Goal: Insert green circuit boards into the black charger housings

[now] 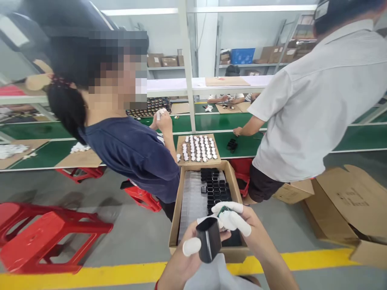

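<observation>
1. The green worktop carries a cardboard sheet of white parts and a small black item just right of it.
2. The floor bears red stools on the left and cardboard boxes on the right.

Two hands showed at the lower middle of the frame, the left hand and the right hand, both wearing white finger cots. Between them was one black rounded plastic shell. One open brown cardboard box lay at the centre, filled with black parts too many and too small to count. One flat brown cardboard sheet above it carried rows of small white pieces, likewise uncountable. Three red plastic stools were clear: one large at lower left, two more toward the middle. Two co-workers stood near, one in a navy shirt and one in a white shirt.
</observation>
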Action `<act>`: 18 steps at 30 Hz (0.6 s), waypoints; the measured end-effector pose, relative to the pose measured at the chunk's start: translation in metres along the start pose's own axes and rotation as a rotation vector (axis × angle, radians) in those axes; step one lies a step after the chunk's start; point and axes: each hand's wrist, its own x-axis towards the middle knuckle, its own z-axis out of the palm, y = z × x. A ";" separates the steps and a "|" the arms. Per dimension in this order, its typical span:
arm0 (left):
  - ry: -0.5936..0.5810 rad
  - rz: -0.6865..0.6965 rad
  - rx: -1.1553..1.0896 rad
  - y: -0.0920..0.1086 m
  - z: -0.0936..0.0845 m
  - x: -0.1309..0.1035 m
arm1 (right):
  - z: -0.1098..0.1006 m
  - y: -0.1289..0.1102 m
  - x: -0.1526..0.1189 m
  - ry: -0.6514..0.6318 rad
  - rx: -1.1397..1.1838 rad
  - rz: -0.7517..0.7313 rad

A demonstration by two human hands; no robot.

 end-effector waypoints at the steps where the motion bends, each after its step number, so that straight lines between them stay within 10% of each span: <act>1: 0.018 0.031 0.014 0.002 -0.001 -0.003 | 0.005 -0.004 0.003 -0.047 0.003 0.003; 18: 0.246 0.116 0.122 0.023 -0.021 0.000 | 0.008 -0.001 0.047 -0.155 -0.071 -0.141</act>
